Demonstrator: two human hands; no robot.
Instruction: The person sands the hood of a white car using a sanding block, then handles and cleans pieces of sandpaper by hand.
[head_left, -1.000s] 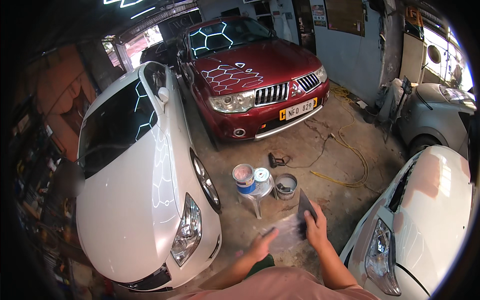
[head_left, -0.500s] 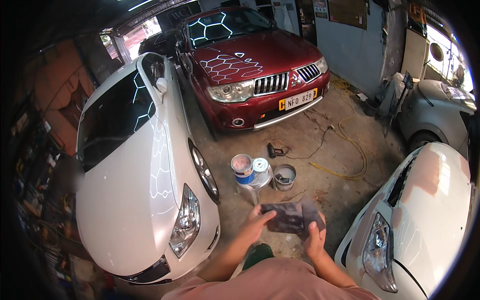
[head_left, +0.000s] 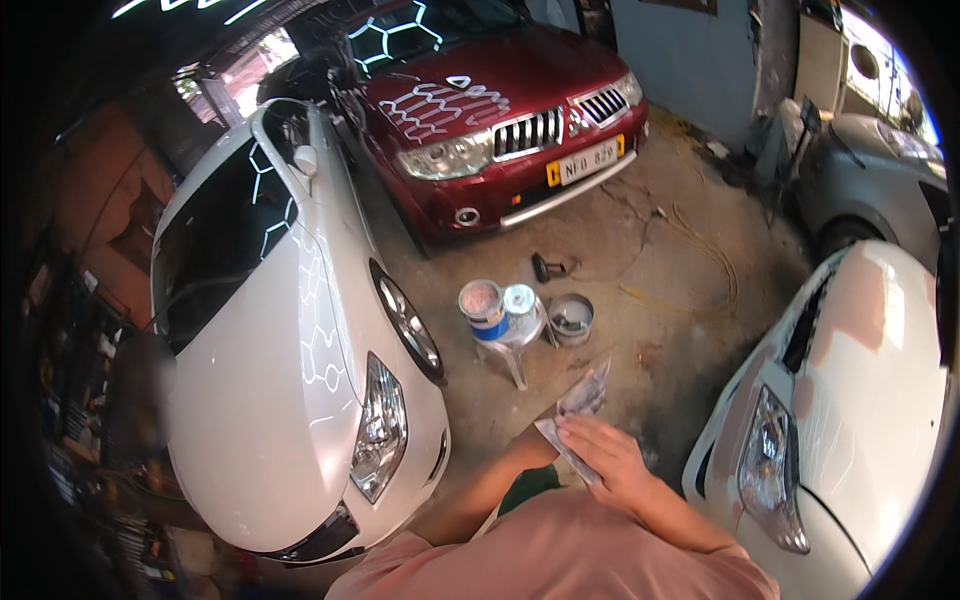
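A dark grey sheet of sandpaper (head_left: 588,390) is held in front of my torso, folded, with its upper part sticking up past the fingers and a paler edge toward me. My right hand (head_left: 604,447) lies over the near side of the sheet, fingers together and pressed against it. Behind the sheet is my left hand (head_left: 543,440), gripping it from the other side; most of its fingers are hidden.
A small metal stool (head_left: 515,345) bears an open can of pinkish filler (head_left: 481,300) and a lidded can (head_left: 519,298). Beside it are a bucket (head_left: 571,320) and a black corded tool (head_left: 545,267). White cars flank me, the right one (head_left: 850,300) patched; a red car (head_left: 500,110) stands ahead.
The sheet, earlier spread between both hands, is now folded and turned upright. My right hand has moved left over it, and my hands have come together. The view has tilted down slightly.
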